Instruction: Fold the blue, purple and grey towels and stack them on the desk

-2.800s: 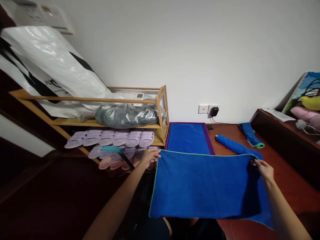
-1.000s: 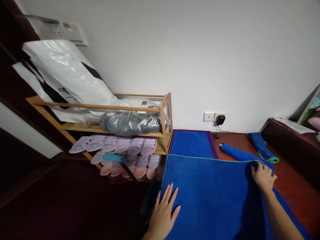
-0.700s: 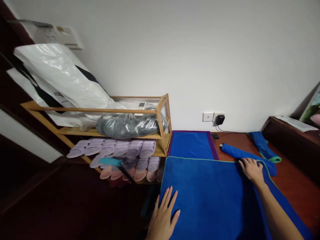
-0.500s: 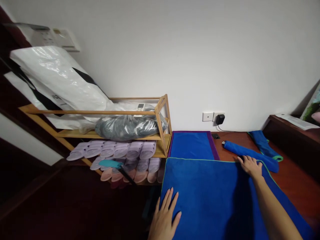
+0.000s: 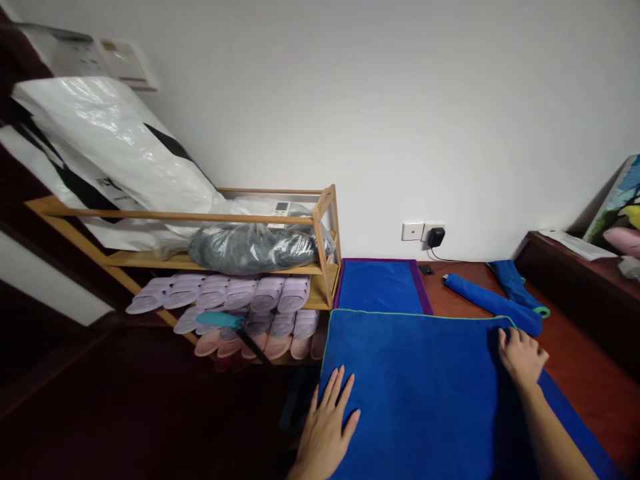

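Note:
A large blue cloth with a green-stitched edge [image 5: 420,387] lies spread flat in front of me on a reddish-brown wooden surface. My left hand [image 5: 327,417] rests palm down near its left edge, fingers stretched and apart. At the cloth's right edge, just below the far corner, my right hand [image 5: 523,357] presses down with its fingers somewhat bent; nothing shows between them. Beyond the far edge lies a blue cloth with a purple border [image 5: 383,287], partly covered. A rolled blue cloth [image 5: 490,303] and another green-edged blue cloth bundle [image 5: 517,287] lie past my right hand.
A wooden rack [image 5: 325,267] on the left carries a white bag [image 5: 115,153], a plastic-wrapped dark bundle [image 5: 255,247] and rows of slippers [image 5: 240,293]. A black plug [image 5: 436,237] sits in the wall socket. A raised dark ledge [image 5: 575,267] borders the right side.
My right hand has slid right and slightly toward me, from the far edge to the right edge of the cloth, its fingers now more bent. My left hand stays nearly in place.

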The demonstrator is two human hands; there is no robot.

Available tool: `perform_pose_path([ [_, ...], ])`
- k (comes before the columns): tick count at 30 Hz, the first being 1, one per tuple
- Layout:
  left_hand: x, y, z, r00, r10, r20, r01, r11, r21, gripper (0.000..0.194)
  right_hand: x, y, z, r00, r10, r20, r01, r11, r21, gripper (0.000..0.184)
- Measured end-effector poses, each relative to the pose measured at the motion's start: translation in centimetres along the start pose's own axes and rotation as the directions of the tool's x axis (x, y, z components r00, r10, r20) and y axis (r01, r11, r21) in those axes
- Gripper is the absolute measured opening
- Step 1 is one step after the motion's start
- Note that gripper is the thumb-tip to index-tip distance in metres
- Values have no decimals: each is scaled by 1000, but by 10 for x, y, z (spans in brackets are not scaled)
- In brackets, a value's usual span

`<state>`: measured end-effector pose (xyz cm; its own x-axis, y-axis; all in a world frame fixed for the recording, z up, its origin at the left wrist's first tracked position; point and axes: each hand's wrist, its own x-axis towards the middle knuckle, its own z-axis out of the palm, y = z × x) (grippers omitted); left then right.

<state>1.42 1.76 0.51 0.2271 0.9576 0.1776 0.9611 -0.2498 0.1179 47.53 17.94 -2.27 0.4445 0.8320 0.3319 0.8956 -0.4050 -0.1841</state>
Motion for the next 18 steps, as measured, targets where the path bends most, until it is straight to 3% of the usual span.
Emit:
perform_pose_path([
  [2, 0, 0, -1, 1000, 0, 1, 0, 1000, -6, 59, 3, 20, 1, 999, 3, 35, -3, 1000, 15, 63],
  [5, 0, 1, -2, 1000, -6, 3, 6, 1000, -10, 58, 7, 36, 7, 983, -15, 185, 3, 998, 65, 64],
  [7, 0, 2, -1, 1000, -12, 9, 12, 1000, -11, 58, 8, 37, 9, 974, 4, 226, -23, 997, 80, 69],
  [10, -1, 2, 0, 999, -24, 26, 24, 1000, -15, 58, -5, 23, 0, 983, -48, 175, 30, 994, 107, 71],
  [14, -2, 3, 2, 998, -35, 45, 37, 999, -33, 58, -73, 4, -27, 940, -314, 134, 294, 944, 151, 64],
  [18, -3, 2, 2, 998, -35, 43, 37, 998, -55, 58, -157, 16, -43, 888, -450, 96, 435, 889, 141, 65],
])
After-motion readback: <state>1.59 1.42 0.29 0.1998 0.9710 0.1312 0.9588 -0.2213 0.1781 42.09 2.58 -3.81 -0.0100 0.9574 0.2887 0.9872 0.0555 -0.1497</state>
